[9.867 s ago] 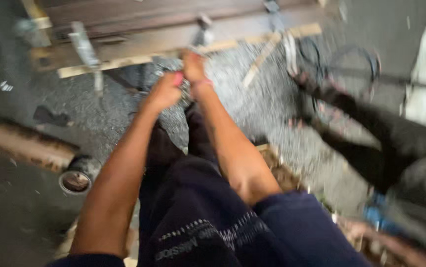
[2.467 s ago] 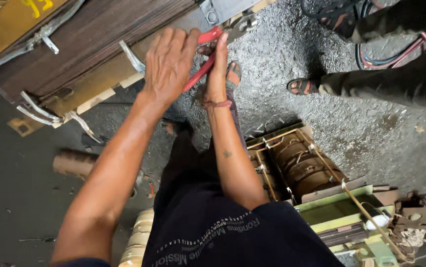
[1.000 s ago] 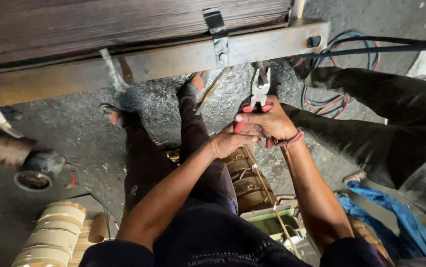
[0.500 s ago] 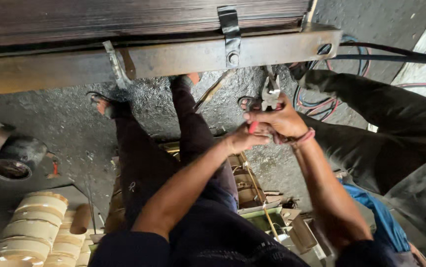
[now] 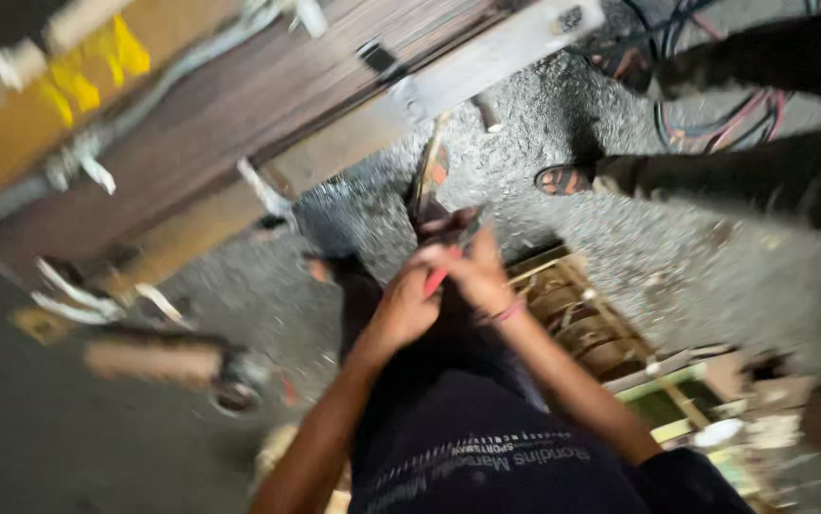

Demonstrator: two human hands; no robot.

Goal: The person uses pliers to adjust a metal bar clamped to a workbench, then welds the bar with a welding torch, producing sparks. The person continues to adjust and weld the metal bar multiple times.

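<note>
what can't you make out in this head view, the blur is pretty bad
- Red-handled tool: the left hand and right hand cover most of it; motion blur hides its tip.
- Bystander's sandalled foot: the leg runs off the right edge.
- Wooden crate: contents smeared by blur.
- Cylinder on the floor: too blurred to identify.

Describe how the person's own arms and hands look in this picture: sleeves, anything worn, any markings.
Both forearms are bare, with no gloves and no long sleeves. The right wrist carries a thin pink band. The left hand and right hand show no rings that can be made out; the picture is blurred. Dark trousers with pale lettering sit below the arms.
</note>
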